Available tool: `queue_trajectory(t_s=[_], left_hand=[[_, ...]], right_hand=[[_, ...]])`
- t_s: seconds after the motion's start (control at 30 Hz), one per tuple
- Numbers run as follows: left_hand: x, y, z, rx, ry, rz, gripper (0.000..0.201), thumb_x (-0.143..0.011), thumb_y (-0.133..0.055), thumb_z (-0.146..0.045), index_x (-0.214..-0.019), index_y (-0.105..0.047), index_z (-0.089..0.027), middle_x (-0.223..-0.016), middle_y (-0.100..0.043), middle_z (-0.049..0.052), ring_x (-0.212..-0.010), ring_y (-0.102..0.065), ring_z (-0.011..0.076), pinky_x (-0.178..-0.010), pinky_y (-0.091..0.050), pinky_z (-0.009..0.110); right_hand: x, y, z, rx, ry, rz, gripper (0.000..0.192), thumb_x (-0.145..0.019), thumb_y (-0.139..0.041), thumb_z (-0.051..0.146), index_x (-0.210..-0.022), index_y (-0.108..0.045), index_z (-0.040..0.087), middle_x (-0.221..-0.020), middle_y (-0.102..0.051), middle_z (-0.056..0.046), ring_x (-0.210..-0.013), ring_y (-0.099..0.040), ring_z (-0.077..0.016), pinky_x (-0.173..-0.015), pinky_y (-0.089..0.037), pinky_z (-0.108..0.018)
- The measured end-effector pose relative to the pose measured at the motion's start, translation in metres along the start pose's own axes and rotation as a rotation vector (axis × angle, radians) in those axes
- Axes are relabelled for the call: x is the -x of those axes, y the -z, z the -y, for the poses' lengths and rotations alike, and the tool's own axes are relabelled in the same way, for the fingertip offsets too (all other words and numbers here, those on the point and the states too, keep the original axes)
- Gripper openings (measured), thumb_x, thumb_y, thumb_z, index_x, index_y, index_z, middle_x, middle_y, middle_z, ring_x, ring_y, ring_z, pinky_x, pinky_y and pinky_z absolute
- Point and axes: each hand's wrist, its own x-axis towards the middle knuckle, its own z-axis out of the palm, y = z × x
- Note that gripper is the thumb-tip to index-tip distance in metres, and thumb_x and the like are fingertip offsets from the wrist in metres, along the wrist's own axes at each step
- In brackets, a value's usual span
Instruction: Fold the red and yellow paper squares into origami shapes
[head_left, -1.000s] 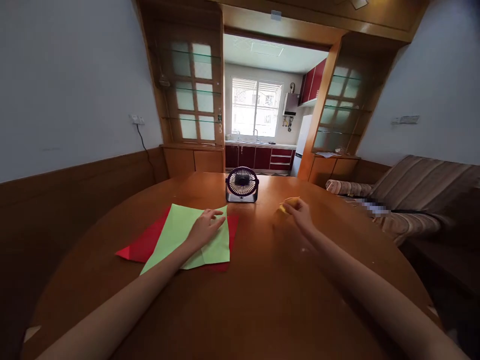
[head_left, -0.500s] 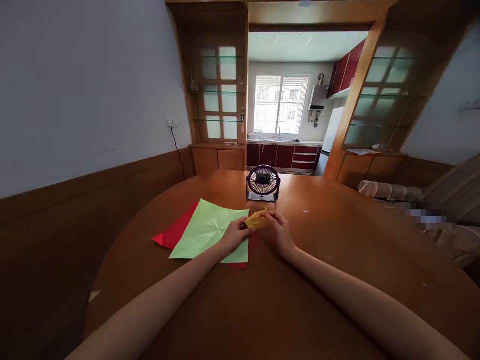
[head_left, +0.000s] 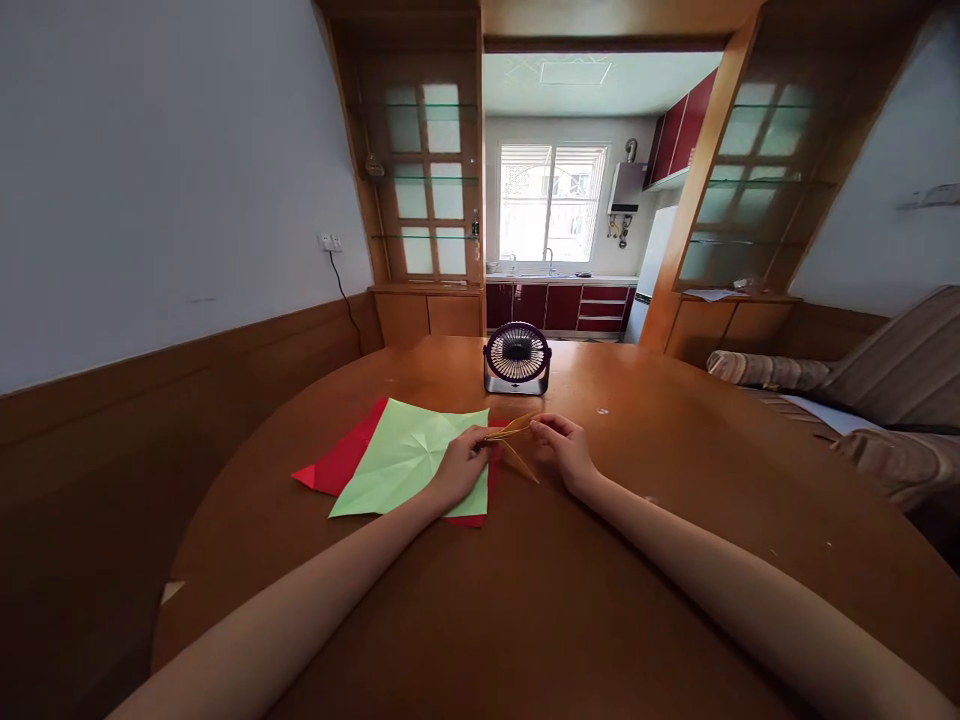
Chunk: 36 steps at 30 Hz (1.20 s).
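Both hands meet over the round wooden table [head_left: 525,600] and hold a small folded yellow paper [head_left: 512,440] between them. My left hand [head_left: 459,468] pinches its left end, resting over the edge of a creased light green sheet [head_left: 405,455]. My right hand [head_left: 564,452] grips the right end. The yellow paper looks thin and partly unfolded, with one flap angled down toward the table. A red sheet [head_left: 337,465] lies under the green one, showing at its left and lower right.
A small dark desk fan [head_left: 517,358] stands upright just beyond the hands. A wood-panelled wall runs along the left. A striped sofa [head_left: 862,400] sits to the right of the table. Behind is a kitchen doorway with a window.
My right hand brought the yellow paper from the right side over to my left hand, which lifted off the green sheet. Both hands now hold it, and it has spread flatter.
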Motion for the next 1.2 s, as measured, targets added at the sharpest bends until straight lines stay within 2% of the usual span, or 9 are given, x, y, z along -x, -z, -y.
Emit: queue_trajectory(t_s=[0.17,0.3,0.43,0.6,0.8,0.87,1.03,1.13,1.2], left_hand=[[-0.001,0.004,0.006,0.072,0.038,-0.051,0.03,-0.084,-0.054,-0.025,-0.108,-0.072,-0.023,-0.103,-0.065,0.005,-0.097,-0.059,0.0201,-0.086,-0.045,0.032],[-0.004,0.004,0.007,0.282,0.161,0.014,0.035,-0.08,-0.06,-0.031,-0.111,-0.071,-0.019,-0.11,-0.067,0.008,-0.097,-0.06,0.0219,-0.083,-0.047,0.033],[-0.003,0.003,-0.001,0.266,0.153,0.037,0.035,-0.077,-0.067,-0.039,-0.106,-0.072,-0.019,-0.114,-0.067,0.008,-0.105,-0.058,0.023,-0.091,-0.043,0.033],[-0.003,0.002,-0.002,0.179,0.208,-0.028,0.045,-0.083,-0.055,-0.057,-0.077,-0.068,-0.014,-0.078,-0.065,0.004,-0.076,-0.058,0.0189,-0.069,-0.045,0.028],[-0.003,0.001,0.002,0.141,0.249,-0.091,0.04,-0.077,-0.063,-0.055,-0.069,-0.057,-0.016,-0.063,-0.055,-0.002,-0.058,-0.05,0.0127,-0.052,-0.038,0.023],[-0.002,0.0,0.0,0.137,0.266,-0.093,0.039,-0.076,-0.065,-0.054,-0.069,-0.056,-0.016,-0.062,-0.054,-0.003,-0.053,-0.048,0.0115,-0.049,-0.037,0.022],[-0.004,0.0,-0.007,0.282,0.251,-0.081,0.039,-0.071,-0.072,-0.046,-0.093,-0.062,-0.015,-0.078,-0.061,0.001,-0.07,-0.061,0.0145,-0.063,-0.05,0.025],[-0.005,0.001,-0.009,0.324,0.149,-0.052,0.069,-0.059,-0.083,-0.031,-0.122,-0.056,-0.02,-0.096,-0.061,0.002,-0.083,-0.064,0.0151,-0.077,-0.053,0.029],[-0.004,0.001,-0.011,0.309,0.136,-0.016,0.076,-0.059,-0.082,-0.028,-0.129,-0.053,-0.021,-0.108,-0.061,0.004,-0.089,-0.063,0.016,-0.081,-0.053,0.031]], right_hand=[[-0.002,-0.001,-0.002,-0.124,-0.116,0.004,0.025,-0.063,-0.076,0.04,-0.075,-0.071,0.019,-0.079,-0.071,-0.004,-0.074,-0.063,-0.018,-0.067,-0.046,-0.029],[-0.001,-0.002,-0.001,-0.172,-0.152,0.012,0.028,-0.062,-0.078,0.042,-0.075,-0.07,0.019,-0.079,-0.07,-0.004,-0.073,-0.062,-0.0173,-0.068,-0.047,-0.029],[0.001,-0.004,-0.002,-0.179,-0.162,0.024,0.034,-0.06,-0.08,0.047,-0.073,-0.066,0.019,-0.072,-0.068,-0.002,-0.066,-0.06,-0.0159,-0.065,-0.047,-0.029],[0.003,-0.008,-0.003,-0.143,-0.155,0.059,0.04,-0.062,-0.079,0.054,-0.068,-0.062,0.019,-0.065,-0.062,0.0,-0.062,-0.056,-0.0153,-0.06,-0.044,-0.028],[0.006,-0.01,0.006,-0.191,-0.142,0.136,0.045,-0.07,-0.072,0.059,-0.101,-0.064,0.026,-0.107,-0.066,-0.001,-0.091,-0.063,-0.0177,-0.071,-0.048,-0.027],[0.009,-0.009,0.008,-0.183,-0.185,0.24,0.045,-0.069,-0.074,0.054,-0.102,-0.066,0.024,-0.102,-0.069,-0.003,-0.084,-0.065,-0.0178,-0.068,-0.049,-0.028],[0.011,-0.006,0.007,-0.111,-0.201,0.26,0.036,-0.056,-0.085,0.039,-0.079,-0.069,0.017,-0.072,-0.07,-0.001,-0.051,-0.057,-0.0102,-0.053,-0.046,-0.026],[0.01,-0.003,0.006,-0.135,-0.198,0.215,0.035,-0.056,-0.086,0.039,-0.077,-0.068,0.017,-0.073,-0.07,-0.001,-0.05,-0.056,-0.0093,-0.05,-0.045,-0.024],[0.009,-0.003,0.006,-0.147,-0.202,0.212,0.035,-0.056,-0.086,0.039,-0.075,-0.066,0.017,-0.073,-0.07,-0.002,-0.051,-0.056,-0.0096,-0.049,-0.045,-0.024]])
